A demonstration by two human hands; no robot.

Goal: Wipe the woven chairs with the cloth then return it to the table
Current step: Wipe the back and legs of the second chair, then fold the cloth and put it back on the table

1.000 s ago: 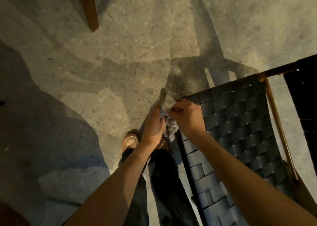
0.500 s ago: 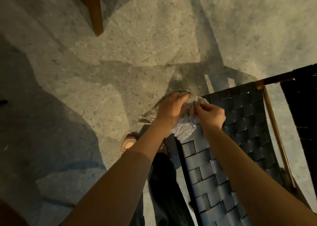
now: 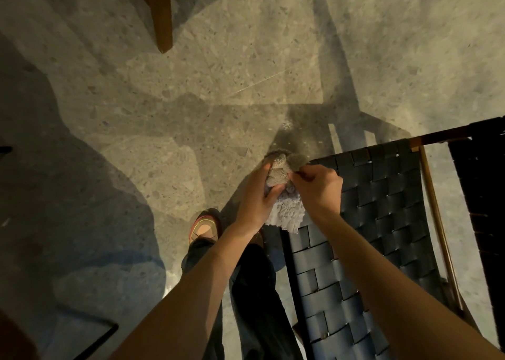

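Grey fuzzy cloth (image 3: 287, 212) is bunched between both hands, over the far left corner of the woven chair (image 3: 382, 209) seat. The left hand (image 3: 254, 201) grips it from the side, with fingers and thumb curled round the upper wad. The right hand (image 3: 318, 187) pinches the top fold between thumb and fingertips. The cloth's lower tail hangs down at the seat's left edge, and I cannot tell whether it touches the straps there.

The seat is made of dark flat straps in a basket weave, with a wooden rail (image 3: 439, 223) along its right edge. Just beyond that rail, at the right of my view, I see a second dark woven panel (image 3: 483, 195), apart from the first.

Below the arms I see dark trousers (image 3: 257, 291) and one shoe (image 3: 203, 225) on the speckled stone floor (image 3: 218, 72), near the chair's left edge. A wooden leg (image 3: 162, 18) stands on the floor well apart from the chair, toward the top of my view. The chair's shadow falls across the floor beyond the seat's far edge
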